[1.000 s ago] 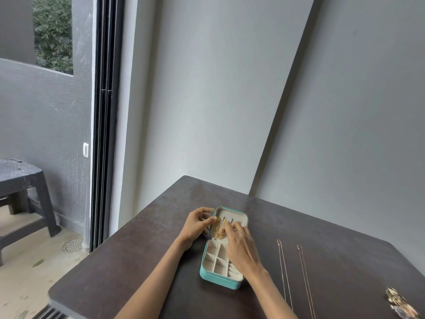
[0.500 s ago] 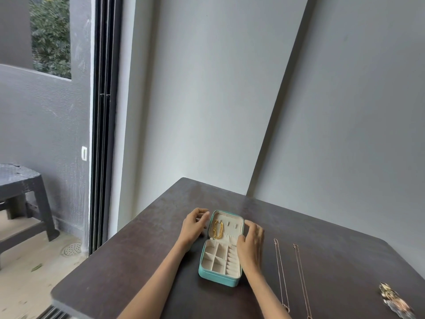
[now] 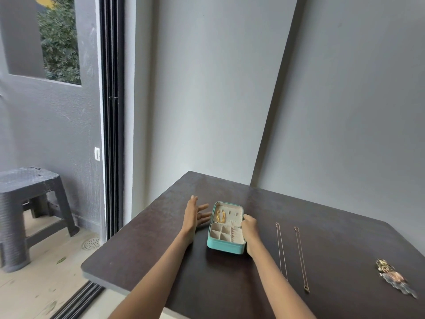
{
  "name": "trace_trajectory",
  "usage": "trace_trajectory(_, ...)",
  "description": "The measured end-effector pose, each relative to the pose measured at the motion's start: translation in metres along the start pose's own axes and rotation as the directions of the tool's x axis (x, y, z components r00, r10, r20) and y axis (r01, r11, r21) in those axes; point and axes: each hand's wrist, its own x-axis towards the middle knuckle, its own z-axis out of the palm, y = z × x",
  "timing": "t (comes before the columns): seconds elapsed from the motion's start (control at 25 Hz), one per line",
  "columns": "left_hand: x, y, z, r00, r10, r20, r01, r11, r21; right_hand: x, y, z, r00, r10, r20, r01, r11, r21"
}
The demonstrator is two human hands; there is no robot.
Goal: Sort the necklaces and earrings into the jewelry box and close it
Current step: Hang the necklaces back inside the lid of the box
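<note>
**Open jewelry box on a dark table, with 2 chains waiting to its right**

At far left, a dark grey plastic stool (image 3: 27, 199) stands on a pale floor beyond a black sliding-door frame (image 3: 112, 116). A dark brown rectangular table (image 3: 161, 261) fills the lower middle and right.

The left hand (image 3: 194, 215) rests on the table just left of the box, fingers straight and spread, holding nothing.

Next comes the small teal zip-around jewelry box with a cream lining (image 3: 226, 229), lying open. Its long axis runs away from the viewer, tilted slightly right; the lid lies flat at the far end, the divided tray at the near end. A gold chain necklace (image 3: 220, 216) sits looped in the lid's left side. The tray compartments look empty.

The right hand (image 3: 249, 229) curls against the box's right edge near the hinge line, thumb at the rim, gripping it.

Further right, well apart from the box, 2 thin rose-gold chain necklaces (image 3: 281, 249) lie straight and side by side, running near to far; the right-hand one ends in a small ring pendant at the near end. Near the right edge lies a cluster of ornate multicoloured earrings (image 3: 391, 276); detail is too blurred to count them.

The chains likely weigh almost nothing, are limp, and tangle easily; pinching 1 near the clasp end or mid-length would suit. The box seems light and stiff, so it may slide unless steadied.
</note>
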Motion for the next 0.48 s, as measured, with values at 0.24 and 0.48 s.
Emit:
trace_trajectory(0.24, -0.001, 0.022, 0.024, 0.968, 0.248, 0.03, -0.249, 0.952, 0.175, -0.005, -0.013, -0.032, 0.976, -0.155, -0.15, 0.141, 0.985, -0.101)
trace_trajectory(0.48, 0.001, 0.029, 0.125, 0.891, 0.257, 0.375, -0.424, 0.766, 0.483, 0.004, 0.01, -0.132, 0.896, -0.283, -0.344, 0.139, 0.911, -0.387)
